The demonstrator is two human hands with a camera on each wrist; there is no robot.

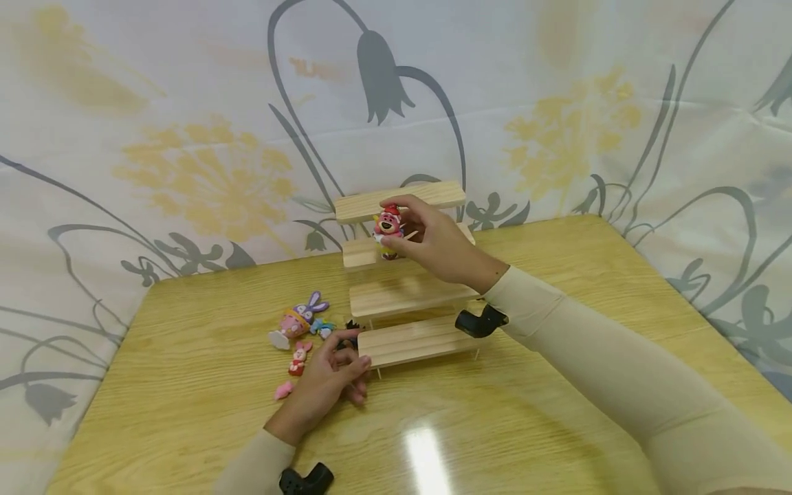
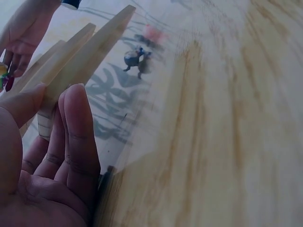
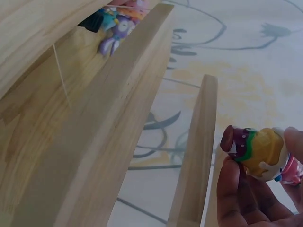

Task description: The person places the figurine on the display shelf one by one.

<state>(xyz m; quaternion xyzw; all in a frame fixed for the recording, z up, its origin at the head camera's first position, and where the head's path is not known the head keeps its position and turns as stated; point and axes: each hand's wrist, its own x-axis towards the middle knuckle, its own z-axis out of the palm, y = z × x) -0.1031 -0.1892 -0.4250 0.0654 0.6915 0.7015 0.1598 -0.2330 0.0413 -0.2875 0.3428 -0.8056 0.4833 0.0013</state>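
Note:
A small toy figurine (image 1: 388, 228) with a red hat and pink face is pinched between the thumb and fingers of my right hand (image 1: 447, 246). It is upright, in front of the upper tiers of a four-tier wooden display stand (image 1: 414, 342). The right wrist view shows the figurine (image 3: 265, 150) from another side, in yellow, green and dark red, beside a shelf board (image 3: 196, 156). At the lowest tier's left end, my left hand (image 1: 324, 381) grips the board, thumb on top and fingers below. The left wrist view has this hand (image 2: 57, 184) around the board's end.
Left of the stand lie a purple-eared rabbit toy (image 1: 298, 320), a small blue figure (image 1: 323, 328), a pink pig figure (image 1: 298, 359) and a pink piece (image 1: 283, 390). Something dark is partly hidden behind my left hand. A flower-patterned cloth (image 1: 204, 82) hangs behind the wooden table (image 1: 532, 419).

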